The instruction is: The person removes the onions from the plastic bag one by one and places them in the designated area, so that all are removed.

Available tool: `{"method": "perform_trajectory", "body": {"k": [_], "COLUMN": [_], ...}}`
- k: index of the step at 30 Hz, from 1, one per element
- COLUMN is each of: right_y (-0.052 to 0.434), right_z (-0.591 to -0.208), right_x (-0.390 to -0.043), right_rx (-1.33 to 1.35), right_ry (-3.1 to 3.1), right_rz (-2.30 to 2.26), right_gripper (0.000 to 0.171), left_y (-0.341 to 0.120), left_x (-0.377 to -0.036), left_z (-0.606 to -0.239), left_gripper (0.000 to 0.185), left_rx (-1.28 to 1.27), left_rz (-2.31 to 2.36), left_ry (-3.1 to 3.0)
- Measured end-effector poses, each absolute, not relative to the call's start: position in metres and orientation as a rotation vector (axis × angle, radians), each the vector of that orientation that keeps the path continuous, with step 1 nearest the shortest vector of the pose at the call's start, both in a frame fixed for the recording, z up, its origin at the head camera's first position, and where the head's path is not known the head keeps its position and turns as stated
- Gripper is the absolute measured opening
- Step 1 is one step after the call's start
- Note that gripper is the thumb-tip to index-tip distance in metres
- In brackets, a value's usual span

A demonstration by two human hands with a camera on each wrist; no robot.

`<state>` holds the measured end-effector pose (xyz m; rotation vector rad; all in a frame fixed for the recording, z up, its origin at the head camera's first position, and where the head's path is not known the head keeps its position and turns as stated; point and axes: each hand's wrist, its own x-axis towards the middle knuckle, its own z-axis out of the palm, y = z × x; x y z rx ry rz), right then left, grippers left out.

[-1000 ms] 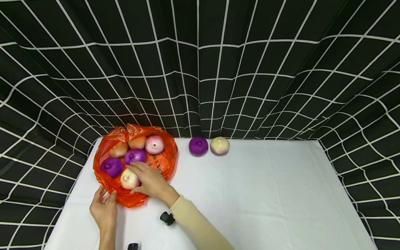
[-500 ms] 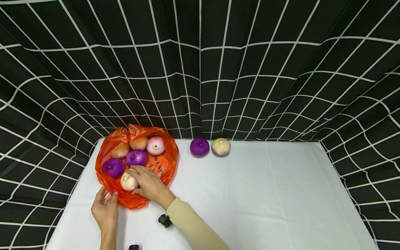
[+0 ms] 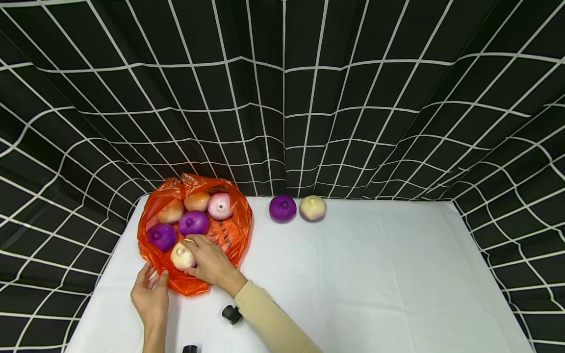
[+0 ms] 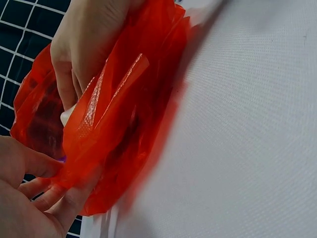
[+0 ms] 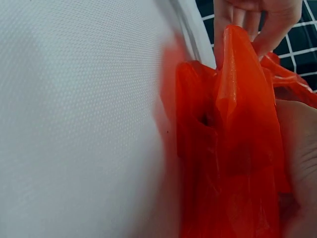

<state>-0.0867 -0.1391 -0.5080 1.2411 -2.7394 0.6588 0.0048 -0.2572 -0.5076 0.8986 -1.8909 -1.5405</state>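
Observation:
An orange-red plastic bag [image 3: 238, 230] lies spread at the table's left, its mouth facing up. Inside its near part is a pale onion [image 3: 180, 256], which my right hand [image 3: 214, 260] grips from the right side, fingers over the top and thumb low. At the bag's near left rim, my left hand [image 3: 151, 299] pinches the plastic between thumb and fingers, as the left wrist view shows with the bag's edge [image 4: 81, 163] there. Behind the pale onion sit two purple onions [image 3: 193, 223], two orange-brown ones [image 3: 171, 212] and a pink one [image 3: 219, 205].
To the bag's right, near the back edge, another purple onion [image 3: 282, 209] and a pale onion [image 3: 313, 208] stand side by side on the white table [image 3: 375, 274]. A small black object [image 3: 232, 314] lies by the right sleeve. A black gridded curtain [image 3: 335, 98] surrounds the table.
The head view has shifted slightly. My right hand stays on the pale onion, and my left hand stays at the bag's rim.

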Motion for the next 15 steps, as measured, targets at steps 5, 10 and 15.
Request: {"method": "perform_trajectory", "body": {"k": [5,10,15], "right_y": [-0.13,-0.119,-0.11], "right_z": [-0.504,-0.498,-0.492], "right_x": [-0.085,-0.087,-0.09], "right_rx": [1.232,1.205,1.202], "right_ry": [-2.753,-2.759,-2.734], "right_rz": [0.698,0.76,0.804], "right_gripper": [0.07,0.07,0.07], "left_y": [-0.256,-0.256,-0.259], "left_x": [0.005,0.005,0.006], "left_z": [-0.508,-0.509,-0.508], "left_gripper": [0.052,0.051,0.052], "left_rx": [0.902,0.909,0.91], "left_rz": [-1.577,-1.566,-1.552], "left_ry": [-1.875,-1.88,-1.888]}}
